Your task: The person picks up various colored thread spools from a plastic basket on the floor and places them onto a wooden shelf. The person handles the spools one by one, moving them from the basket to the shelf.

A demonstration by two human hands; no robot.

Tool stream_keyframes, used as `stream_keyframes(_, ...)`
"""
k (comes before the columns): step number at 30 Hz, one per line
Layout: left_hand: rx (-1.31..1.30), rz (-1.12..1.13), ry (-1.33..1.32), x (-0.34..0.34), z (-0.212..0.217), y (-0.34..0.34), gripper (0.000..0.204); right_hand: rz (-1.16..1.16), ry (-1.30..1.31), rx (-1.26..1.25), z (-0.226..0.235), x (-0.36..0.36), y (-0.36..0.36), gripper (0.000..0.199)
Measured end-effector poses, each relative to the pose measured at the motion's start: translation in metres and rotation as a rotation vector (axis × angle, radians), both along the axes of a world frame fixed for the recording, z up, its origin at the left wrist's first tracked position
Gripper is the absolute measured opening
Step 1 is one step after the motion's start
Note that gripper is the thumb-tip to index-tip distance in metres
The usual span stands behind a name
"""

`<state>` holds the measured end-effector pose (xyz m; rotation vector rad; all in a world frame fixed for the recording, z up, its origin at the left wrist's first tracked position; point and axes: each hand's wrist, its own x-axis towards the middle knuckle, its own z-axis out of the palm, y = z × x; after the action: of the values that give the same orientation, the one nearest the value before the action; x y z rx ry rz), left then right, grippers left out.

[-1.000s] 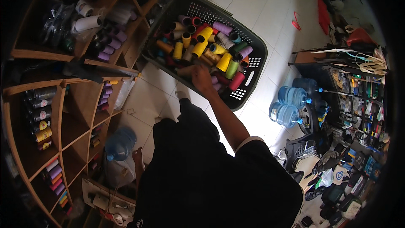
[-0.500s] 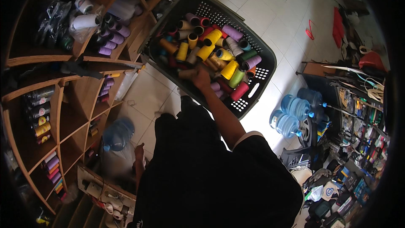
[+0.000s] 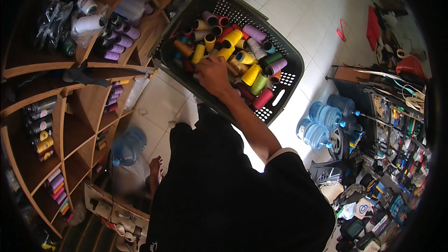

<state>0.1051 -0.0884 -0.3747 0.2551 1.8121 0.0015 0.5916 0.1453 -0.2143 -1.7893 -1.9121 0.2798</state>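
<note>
Right hand (image 3: 213, 74), palm down inside a dark perforated basket (image 3: 292, 58), arm across the near rim, apparently because the open top gives access while the walls keep the jumbled thread cones (image 3: 239, 66) from rolling off: one yellow cone (image 3: 198, 52) just beyond its fingers, a second yellow cone (image 3: 252, 74), green cone (image 3: 259, 84) and red cone (image 3: 262, 98) to its right. Grip: fingers bent, undersides hidden by the back of the hand; cannot tell whether a cone is held, and cones beneath are covered. Left hand (image 3: 155, 165), below and left of that grip, near a blue water bottle (image 3: 129, 145); fingers partly in view, contents unclear.
</note>
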Motion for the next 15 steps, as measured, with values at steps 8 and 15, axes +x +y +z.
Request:
stream_keyframes(8, 0.137, -0.001, 0.05, 0.036, 0.046, 0.045, 0.037, 0.089, -0.001, 0.156, 0.017, -0.004, 0.009, 0.013)
stream_keyframes(15, 0.145, 0.072, 0.069, 0.036, 0.05, 0.032, 0.034, -0.675, 0.595, -0.041, -0.115, 0.029, -0.037, 0.021)
